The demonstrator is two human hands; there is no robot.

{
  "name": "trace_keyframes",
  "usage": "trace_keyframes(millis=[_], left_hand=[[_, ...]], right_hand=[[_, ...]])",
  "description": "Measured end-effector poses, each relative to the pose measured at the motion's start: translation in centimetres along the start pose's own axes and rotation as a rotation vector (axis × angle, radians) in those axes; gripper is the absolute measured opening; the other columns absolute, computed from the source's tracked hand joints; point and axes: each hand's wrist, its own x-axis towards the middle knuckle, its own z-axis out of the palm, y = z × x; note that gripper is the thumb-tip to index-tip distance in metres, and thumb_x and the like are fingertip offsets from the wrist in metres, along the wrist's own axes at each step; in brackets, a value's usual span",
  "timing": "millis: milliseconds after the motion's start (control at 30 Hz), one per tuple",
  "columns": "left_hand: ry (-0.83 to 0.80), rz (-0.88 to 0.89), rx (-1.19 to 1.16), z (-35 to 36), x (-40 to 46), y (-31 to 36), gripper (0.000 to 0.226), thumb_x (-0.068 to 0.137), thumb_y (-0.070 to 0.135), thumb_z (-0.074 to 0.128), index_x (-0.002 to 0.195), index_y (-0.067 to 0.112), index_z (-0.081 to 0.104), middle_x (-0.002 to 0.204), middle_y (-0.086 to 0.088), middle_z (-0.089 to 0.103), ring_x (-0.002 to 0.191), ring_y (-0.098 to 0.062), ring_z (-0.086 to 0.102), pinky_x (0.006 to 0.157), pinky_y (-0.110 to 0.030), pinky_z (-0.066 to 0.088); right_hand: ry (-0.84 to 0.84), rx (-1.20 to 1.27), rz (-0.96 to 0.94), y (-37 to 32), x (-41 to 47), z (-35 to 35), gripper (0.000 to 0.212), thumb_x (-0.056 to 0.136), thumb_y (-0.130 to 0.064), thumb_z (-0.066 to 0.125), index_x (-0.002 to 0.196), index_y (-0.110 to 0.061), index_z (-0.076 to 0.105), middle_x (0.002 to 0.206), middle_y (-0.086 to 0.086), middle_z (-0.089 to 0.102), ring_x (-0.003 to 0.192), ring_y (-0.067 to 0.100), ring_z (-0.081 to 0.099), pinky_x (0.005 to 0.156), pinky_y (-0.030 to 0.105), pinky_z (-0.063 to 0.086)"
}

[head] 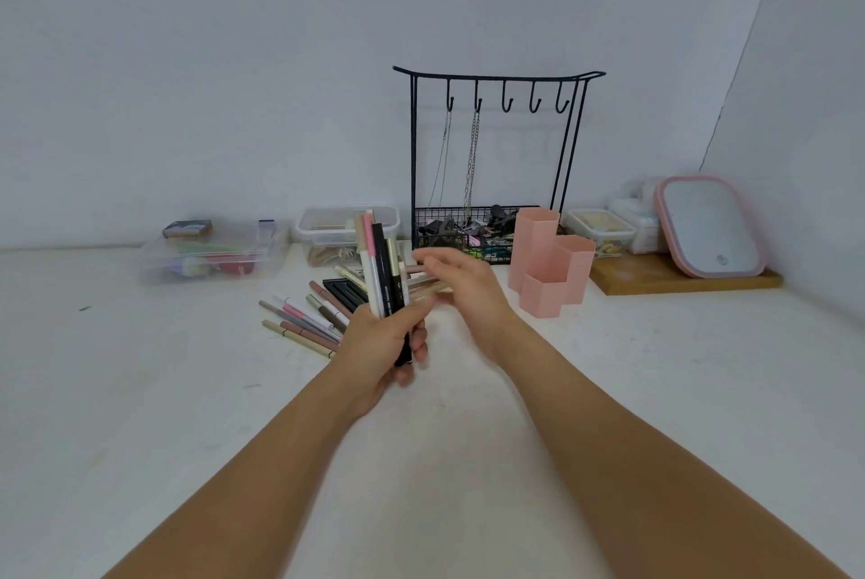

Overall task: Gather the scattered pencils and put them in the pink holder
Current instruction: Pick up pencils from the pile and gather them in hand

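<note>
My left hand (386, 342) grips an upright bundle of pencils (381, 265), pink, white, black and beige, above the white table. My right hand (461, 283) hovers just to the right of the bundle, blurred, pinching a beige pencil (433, 290) that lies roughly level. Several more pencils (309, 321) lie scattered on the table to the left of and behind my left hand. The pink holder (550, 260), made of three hexagonal tubes, stands upright to the right of my right hand and looks empty from here.
A black wire stand (496, 157) with hooks, chains and a basket of clips stands behind the holder. Clear plastic boxes (210, 250) sit at the back left and middle. A pink-framed mirror (709, 227) leans on a wooden board (678, 281) at right.
</note>
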Motion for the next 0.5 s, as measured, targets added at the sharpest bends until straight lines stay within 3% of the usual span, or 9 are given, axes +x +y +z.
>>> trace_keyframes(millis=[67,167,233,333,400,500], left_hand=[[-0.013,-0.009,-0.013,-0.1,0.0,-0.1,0.027,0.094,0.031,0.070,0.080,0.012,0.058,0.055,-0.003,0.043,0.047,-0.014,0.043,0.039,-0.018,0.022],[0.003,-0.009,-0.040,0.0,0.1,-0.2,0.020,0.095,0.032,0.069,0.095,0.014,0.060,0.054,0.000,0.041,0.045,-0.012,0.039,0.038,-0.017,0.020],[0.012,-0.004,-0.064,0.1,0.2,-0.2,0.019,0.095,0.033,0.070,0.097,0.018,0.058,0.053,0.002,0.041,0.044,-0.011,0.038,0.037,-0.016,0.019],[0.044,0.017,-0.062,0.0,0.3,-0.1,0.023,0.094,0.034,0.070,0.087,0.020,0.053,0.053,0.002,0.042,0.046,-0.012,0.038,0.037,-0.017,0.020],[0.088,0.028,-0.067,-0.1,0.4,0.0,0.029,0.094,0.036,0.070,0.081,0.020,0.050,0.053,0.001,0.042,0.048,-0.014,0.038,0.038,-0.019,0.021],[0.148,0.062,-0.076,-0.3,0.4,0.1,0.028,0.092,0.039,0.071,0.085,0.016,0.056,0.053,-0.003,0.050,0.050,-0.017,0.045,0.039,-0.021,0.024]], right_hand=[[0.145,-0.493,-0.135,1.6,0.3,-1.2,0.037,0.101,-0.022,0.054,0.137,-0.018,0.059,0.139,-0.001,0.061,0.130,0.016,0.053,0.112,0.036,0.041],[0.014,-0.906,-0.129,3.5,0.4,-2.4,0.047,0.102,-0.025,0.052,0.148,-0.022,0.045,0.148,0.003,0.051,0.137,0.022,0.044,0.111,0.038,0.038],[-0.050,-0.993,-0.103,4.2,0.7,-2.4,0.043,0.100,-0.024,0.052,0.143,-0.024,0.051,0.142,0.004,0.056,0.130,0.025,0.050,0.105,0.041,0.044],[-0.028,-1.114,-0.105,3.6,1.1,-2.1,0.022,0.098,-0.024,0.054,0.114,-0.021,0.069,0.115,0.004,0.069,0.107,0.028,0.061,0.086,0.042,0.052],[0.009,-1.135,-0.089,3.2,1.1,-2.3,0.016,0.097,-0.023,0.058,0.098,-0.020,0.074,0.099,0.002,0.071,0.096,0.026,0.063,0.075,0.035,0.050],[0.058,-1.055,-0.057,2.9,1.1,-2.8,0.014,0.094,-0.021,0.065,0.094,-0.019,0.079,0.093,-0.003,0.069,0.090,0.021,0.062,0.072,0.031,0.046]])
